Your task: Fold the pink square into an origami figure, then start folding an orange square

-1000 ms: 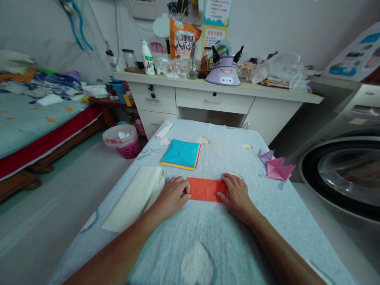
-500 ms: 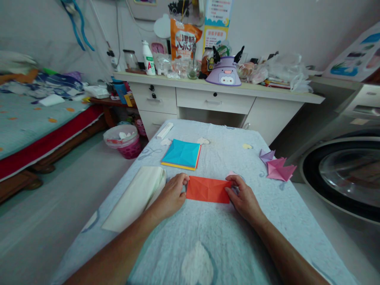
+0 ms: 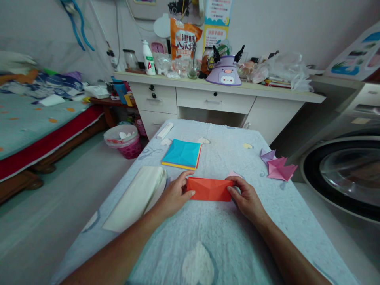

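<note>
A folded orange-red paper (image 3: 209, 189) is held just above the pale blue cloth of the table (image 3: 208, 237). My left hand (image 3: 175, 195) pinches its left end, thumb in front and fingers behind. My right hand (image 3: 246, 198) pinches its right end the same way. The paper is a long rectangle with creases across it. Beyond it lies a stack of coloured paper squares (image 3: 181, 154) with a blue sheet on top.
A folded white cloth (image 3: 136, 198) lies left of my left hand. Pink and purple folded paper shapes (image 3: 277, 166) sit at the table's right edge. A cluttered desk (image 3: 213, 95) stands behind, a bed (image 3: 35, 118) left, a washing machine (image 3: 344, 170) right, a pink bin (image 3: 121, 140) on the floor.
Both hands went from pressing the orange-red paper flat on the cloth to pinching its ends and lifting it slightly.
</note>
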### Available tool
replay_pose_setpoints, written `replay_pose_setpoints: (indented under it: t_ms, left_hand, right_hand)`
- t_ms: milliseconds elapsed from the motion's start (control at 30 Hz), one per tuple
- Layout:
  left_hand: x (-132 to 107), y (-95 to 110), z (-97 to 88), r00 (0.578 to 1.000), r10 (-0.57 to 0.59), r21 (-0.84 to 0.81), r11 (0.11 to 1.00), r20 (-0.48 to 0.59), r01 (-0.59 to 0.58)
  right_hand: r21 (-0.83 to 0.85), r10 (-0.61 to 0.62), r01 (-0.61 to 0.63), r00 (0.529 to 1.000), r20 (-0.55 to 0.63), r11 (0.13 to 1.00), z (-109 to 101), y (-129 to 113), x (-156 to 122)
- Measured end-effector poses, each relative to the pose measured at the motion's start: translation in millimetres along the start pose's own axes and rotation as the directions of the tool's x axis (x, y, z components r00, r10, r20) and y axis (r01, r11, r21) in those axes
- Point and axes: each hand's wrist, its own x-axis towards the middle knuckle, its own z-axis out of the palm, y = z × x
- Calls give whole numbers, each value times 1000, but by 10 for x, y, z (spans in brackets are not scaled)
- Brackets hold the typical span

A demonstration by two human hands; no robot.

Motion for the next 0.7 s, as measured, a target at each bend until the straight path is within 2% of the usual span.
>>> replay_pose_setpoints:
  t_ms: [300, 533, 700]
  left_hand:
    - [50, 18, 2, 993, -80, -335, 941, -82, 48]
    - [69, 27, -6, 990, -91, -421, 906, -104, 39]
    - [63, 31, -7, 995, -68, -437, 899, -71, 30]
  right_hand:
    - [53, -9, 7, 999, 49, 999, -16, -131, -12]
    - [112, -31, 18, 993, 110, 994, 11, -66, -30]
    - [145, -6, -11, 993, 118, 989, 28, -45, -26]
